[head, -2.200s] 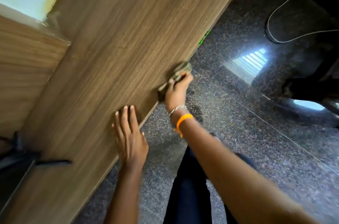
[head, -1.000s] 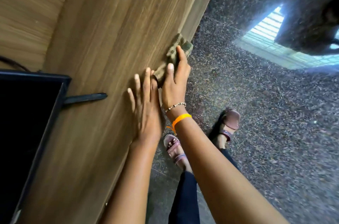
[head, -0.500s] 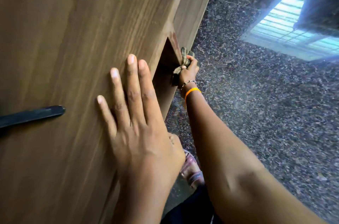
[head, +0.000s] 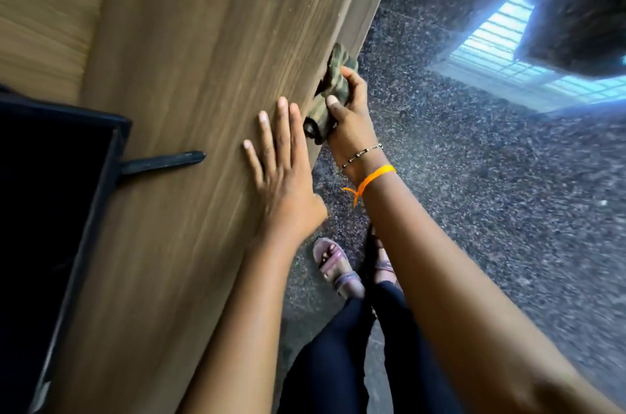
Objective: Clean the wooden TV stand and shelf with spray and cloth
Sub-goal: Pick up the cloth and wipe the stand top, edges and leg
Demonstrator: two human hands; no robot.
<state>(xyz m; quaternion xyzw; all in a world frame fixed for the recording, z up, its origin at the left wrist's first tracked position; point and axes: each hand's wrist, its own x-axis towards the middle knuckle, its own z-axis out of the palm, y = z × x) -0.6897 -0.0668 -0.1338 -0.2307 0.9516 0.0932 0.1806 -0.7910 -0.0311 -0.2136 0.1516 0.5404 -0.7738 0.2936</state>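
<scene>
Dark speckled stone floor beside brown wood-grain TV stand. Left hand flat, fingers straight, on stand top. Right hand grip clenched round crumpled olive-green cloth at stand's front edge.

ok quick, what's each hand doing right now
Left hand: open, flat on the TV stand top.
Right hand: fingers curled round the cloth at the stand's front edge.
</scene>
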